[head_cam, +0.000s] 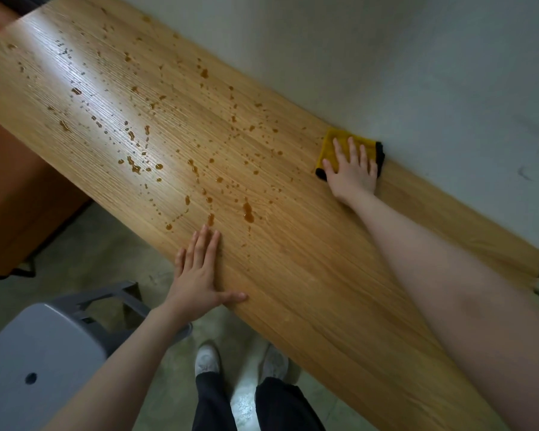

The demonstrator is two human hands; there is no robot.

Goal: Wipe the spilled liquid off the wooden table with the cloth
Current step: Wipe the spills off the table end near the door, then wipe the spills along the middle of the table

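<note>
The wall (386,57) was pale and plain, and the table (308,275) stood with its far edge against it. The table top was light wood with a fine grain and shone under a lamp at the far left. The floor (106,244) was grey-green. A grey stool (38,353) stood at the near left, beside a red-brown cabinet (19,181). The spill (143,135) lay as many amber drops over the left and middle part of the top; the biggest drop (248,211) was near the front edge. The cloth (330,150), yellow with what seemed a dark edge, lay at the wall side. The right hand (352,172) pressed flat on it with fingers spread. The left hand (199,272) rested open on the front edge, holding nothing.
</note>
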